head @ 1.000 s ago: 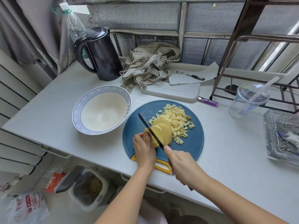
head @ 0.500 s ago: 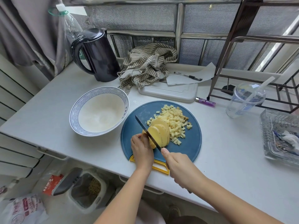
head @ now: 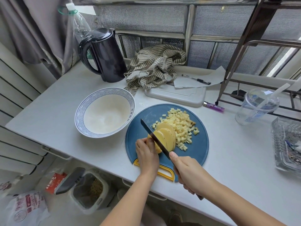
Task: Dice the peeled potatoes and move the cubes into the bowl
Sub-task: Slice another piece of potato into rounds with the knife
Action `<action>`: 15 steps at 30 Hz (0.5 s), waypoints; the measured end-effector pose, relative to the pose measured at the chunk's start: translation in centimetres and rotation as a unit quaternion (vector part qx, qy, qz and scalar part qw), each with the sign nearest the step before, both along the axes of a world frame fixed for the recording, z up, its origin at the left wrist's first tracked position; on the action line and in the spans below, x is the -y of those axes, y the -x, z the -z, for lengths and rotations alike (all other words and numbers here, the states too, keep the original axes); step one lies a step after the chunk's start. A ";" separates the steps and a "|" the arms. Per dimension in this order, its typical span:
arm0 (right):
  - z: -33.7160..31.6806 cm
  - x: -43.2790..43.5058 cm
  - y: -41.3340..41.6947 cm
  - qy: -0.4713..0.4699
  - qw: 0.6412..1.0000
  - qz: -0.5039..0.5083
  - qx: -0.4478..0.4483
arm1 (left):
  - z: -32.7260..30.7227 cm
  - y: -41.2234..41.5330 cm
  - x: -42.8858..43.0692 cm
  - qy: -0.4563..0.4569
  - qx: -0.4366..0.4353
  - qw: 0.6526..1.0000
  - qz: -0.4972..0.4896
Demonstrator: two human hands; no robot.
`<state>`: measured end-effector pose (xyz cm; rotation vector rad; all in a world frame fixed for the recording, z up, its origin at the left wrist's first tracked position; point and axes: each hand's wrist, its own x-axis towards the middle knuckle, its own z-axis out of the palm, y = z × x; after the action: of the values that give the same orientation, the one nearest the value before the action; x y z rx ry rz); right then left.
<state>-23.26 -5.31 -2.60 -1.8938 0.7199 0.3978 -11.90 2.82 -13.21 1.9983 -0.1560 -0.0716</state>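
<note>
A peeled potato (head: 166, 137), partly cut into slices that lean to the right, lies on the round blue cutting board (head: 197, 149). My left hand (head: 147, 151) grips its uncut left end. My right hand (head: 189, 173) holds a dark knife (head: 154, 137) whose blade stands in the potato just right of my left fingers. A heap of small potato cubes (head: 180, 126) lies on the board behind the slices. The white bowl with a blue patterned rim (head: 81, 108) stands to the left of the board with no cubes in it.
A black kettle (head: 104, 56), a striped cloth (head: 154, 67) and a white cutting board (head: 175, 95) stand behind. A purple lighter (head: 213, 106), a plastic cup (head: 255, 106) and a glass tray (head: 286, 144) lie to the right. A metal rack (head: 244, 51) rises at the back right.
The knife blade sits further left in the potato, closer to my left fingers, and more slices lean to the right. Both hands keep their hold.
</note>
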 end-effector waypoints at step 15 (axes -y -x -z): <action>-2.3 -0.3 -1.1 0.073 0.995 -0.053 -0.040 | 0.8 0.1 -0.1 -0.027 0.016 0.999 0.002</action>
<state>-22.19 -4.96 -0.28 -2.0691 0.7204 0.5011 -11.95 2.94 -13.97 2.0540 -0.1808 -0.0468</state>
